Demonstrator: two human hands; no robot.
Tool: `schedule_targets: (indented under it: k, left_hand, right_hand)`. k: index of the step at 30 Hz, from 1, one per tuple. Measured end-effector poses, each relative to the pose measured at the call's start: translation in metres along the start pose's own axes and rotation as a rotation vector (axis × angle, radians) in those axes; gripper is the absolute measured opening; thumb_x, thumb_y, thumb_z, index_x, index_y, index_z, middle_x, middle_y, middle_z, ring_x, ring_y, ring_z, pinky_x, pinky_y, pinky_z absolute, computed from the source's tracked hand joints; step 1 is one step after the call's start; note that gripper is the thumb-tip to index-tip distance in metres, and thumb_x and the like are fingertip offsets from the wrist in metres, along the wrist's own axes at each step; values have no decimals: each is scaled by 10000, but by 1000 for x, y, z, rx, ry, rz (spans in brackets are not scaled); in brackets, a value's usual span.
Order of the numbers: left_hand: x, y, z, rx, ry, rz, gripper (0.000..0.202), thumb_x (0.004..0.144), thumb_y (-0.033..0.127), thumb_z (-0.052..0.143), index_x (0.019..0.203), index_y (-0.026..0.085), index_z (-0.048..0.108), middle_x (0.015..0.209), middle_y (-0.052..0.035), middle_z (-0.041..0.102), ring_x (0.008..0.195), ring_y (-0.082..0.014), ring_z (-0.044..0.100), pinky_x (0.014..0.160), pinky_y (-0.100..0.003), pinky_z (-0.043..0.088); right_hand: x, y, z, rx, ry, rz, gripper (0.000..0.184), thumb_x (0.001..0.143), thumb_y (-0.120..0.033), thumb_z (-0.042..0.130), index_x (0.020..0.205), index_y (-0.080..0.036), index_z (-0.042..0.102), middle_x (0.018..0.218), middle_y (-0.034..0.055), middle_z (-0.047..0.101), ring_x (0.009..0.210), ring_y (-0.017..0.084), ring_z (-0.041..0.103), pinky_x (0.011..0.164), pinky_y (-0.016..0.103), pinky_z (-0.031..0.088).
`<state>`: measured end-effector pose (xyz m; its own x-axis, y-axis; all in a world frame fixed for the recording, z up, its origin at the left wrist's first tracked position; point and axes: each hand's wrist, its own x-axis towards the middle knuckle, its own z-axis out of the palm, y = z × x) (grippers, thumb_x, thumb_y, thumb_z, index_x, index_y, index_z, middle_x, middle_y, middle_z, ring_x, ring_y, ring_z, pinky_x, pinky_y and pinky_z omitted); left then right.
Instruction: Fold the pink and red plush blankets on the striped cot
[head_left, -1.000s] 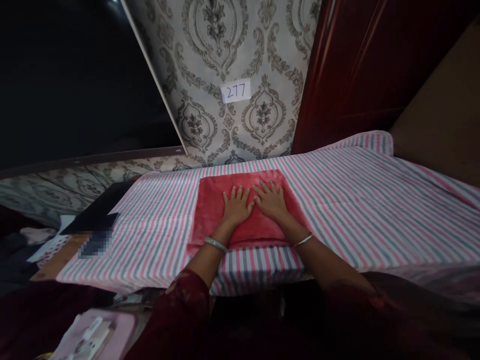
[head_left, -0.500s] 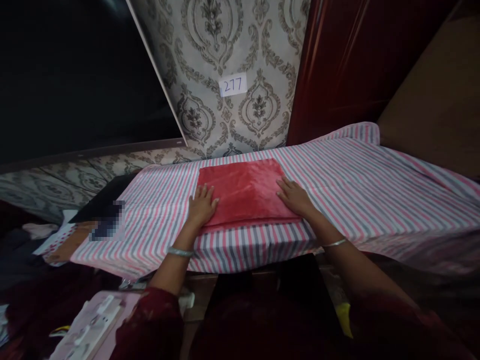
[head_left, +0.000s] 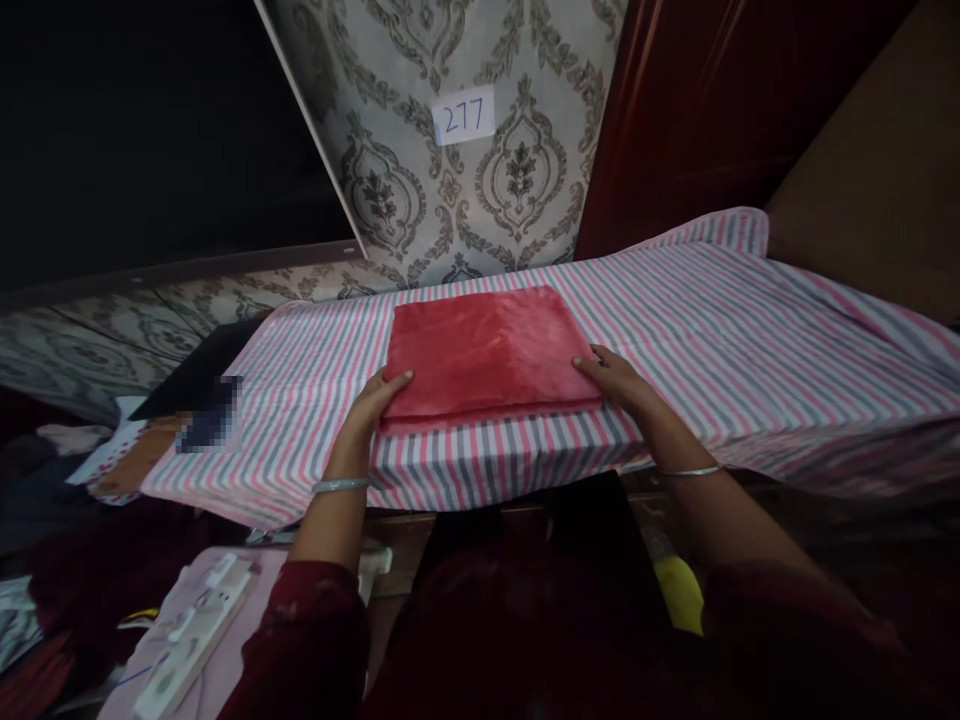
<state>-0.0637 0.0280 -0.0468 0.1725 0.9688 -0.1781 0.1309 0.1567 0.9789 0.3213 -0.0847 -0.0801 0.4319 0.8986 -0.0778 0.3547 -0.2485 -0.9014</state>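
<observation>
A folded red plush cloth [head_left: 487, 350] lies flat on a striped sheet [head_left: 690, 340], its layered front edge toward me. My left hand [head_left: 379, 395] grips the cloth's left side, thumb on top and fingers around the edge, mostly hidden. At the opposite side my right hand [head_left: 611, 375] holds the right edge the same way, thumb resting on the plush. Part of its fingers is out of sight behind the edge. Each wrist wears a bangle.
A large dark screen [head_left: 165, 130] stands at the back left. Patterned wallpaper carries a paper marked 277 [head_left: 463, 115]. A dark red wooden panel [head_left: 675, 110] rises behind the right part. At lower left lies a white power strip [head_left: 195, 630] on a pink surface.
Both hands have gone from lying flat on top of the cloth to gripping its left and right edges. The view has tilted down slightly, so the table appears higher.
</observation>
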Motion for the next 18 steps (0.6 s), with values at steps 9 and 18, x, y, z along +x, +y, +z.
schedule_targets:
  k: [9,18]
  left_hand:
    - [-1,22,1,3,19,276,776,723,343,812,1431,226,518,1246,-97,727,1128,-269,702,1025,-444,563]
    - [-1,-29,-15,14,58,93,524,769,329,755,1267,203,653,1091,-87,769,996,-270,739,909,-442,614]
  right_hand:
    - [3,-16,-2,443,-86,-90,600,760,-364,695,1319,-176,583,1125,97,756,1012,283,718,913,443,586]
    - [-10,13,11,243,-43,-120,632,839,-503,659,1374,-178,572,1261,119,705,1138,290,664,959,464,561]
